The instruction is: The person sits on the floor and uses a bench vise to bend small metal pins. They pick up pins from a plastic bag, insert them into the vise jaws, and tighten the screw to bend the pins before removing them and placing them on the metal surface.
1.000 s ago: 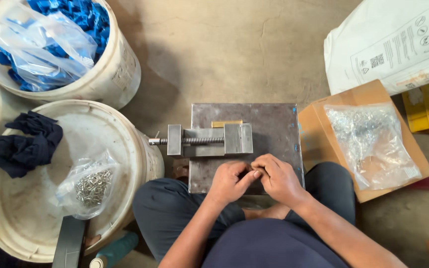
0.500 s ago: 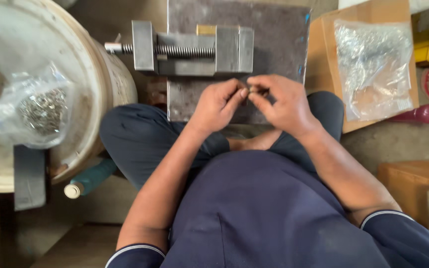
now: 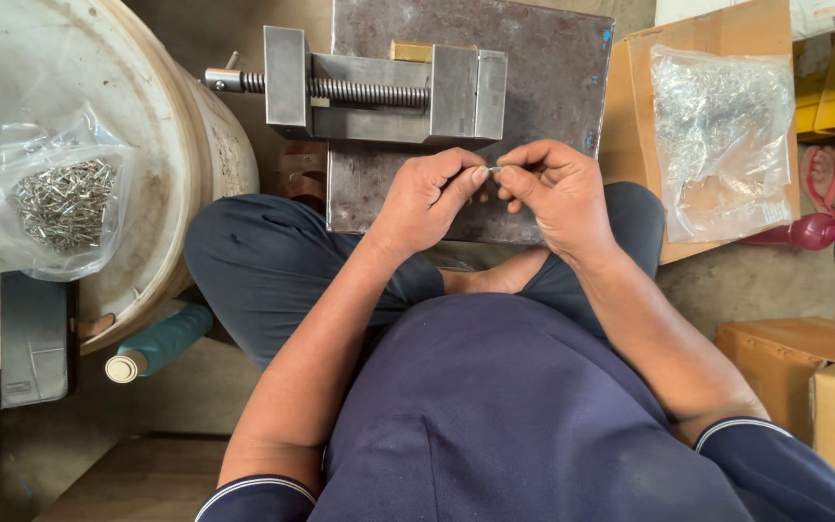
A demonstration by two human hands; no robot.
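Item: small metal piece (image 3: 493, 169), thin and bright, pinched between the fingertips of both your hands, above the near part of the steel plate (image 3: 553, 58). Too small to tell its exact shape.

Left hand (image 3: 427, 198): fingers curled, thumb and forefinger closed on the left end of the piece.

Right hand (image 3: 558, 198): fingers closed on the right end; knuckles turned toward the vise.

Axis: as far as it shows, the piece lies left to right across your body, roughly parallel to the vise screw (image 3: 359, 92). Both hands meet at it, touching at the fingertips; neither is clearly the nearer.

Bearing: vise (image 3: 388, 87) sits just beyond the hands, up the view, its jaws standing shut or nearly so. The piece lies near its moving block but apart from it.

Surroundings: clear bag of small metal pins (image 3: 55, 203) resting on the white bucket (image 3: 195, 145), well to your left. Second clear bag of shiny parts (image 3: 722, 135) on a cardboard box (image 3: 630, 116) to your right, closer to your right hand. Blue-capped tube (image 3: 157, 343) by your left knee.
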